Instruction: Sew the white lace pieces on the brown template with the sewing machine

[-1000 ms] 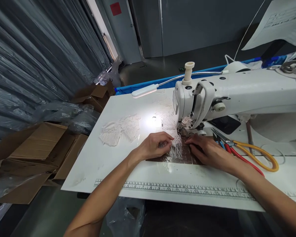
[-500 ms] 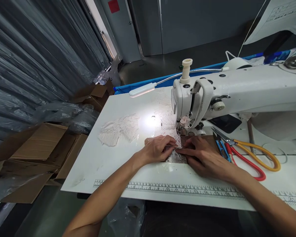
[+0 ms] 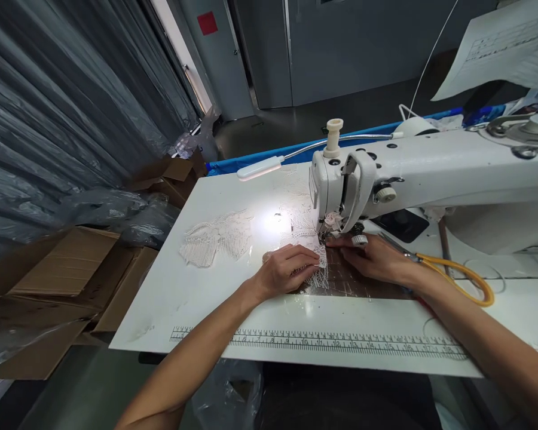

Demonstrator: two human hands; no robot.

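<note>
My left hand [image 3: 289,269] rests on a piece of white lace [image 3: 319,280], its fingers bent and pressed together at the lace's edge. The lace lies over a brown, shiny sheet [image 3: 363,288] and runs up under the needle area of a white sewing machine [image 3: 341,185]. Close to the presser foot [image 3: 323,237], my right hand [image 3: 372,257] has its index finger reaching to the foot and the other fingers curled in. Whatever its fingertips hold is hidden. A second lace piece [image 3: 217,237] lies flat to the left.
Yellow-handled scissors [image 3: 468,272] lie right of the machine head, partly under my right forearm. A lit lamp [image 3: 260,168] on a bendy neck hangs over the table. A printed ruler [image 3: 305,343] runs along the front edge. Open cardboard boxes [image 3: 67,263] stand at left.
My right hand has moved up and away from my left, from the lace's near edge to the presser foot. More of the brown sheet shows. My left hand stays nearly in place.
</note>
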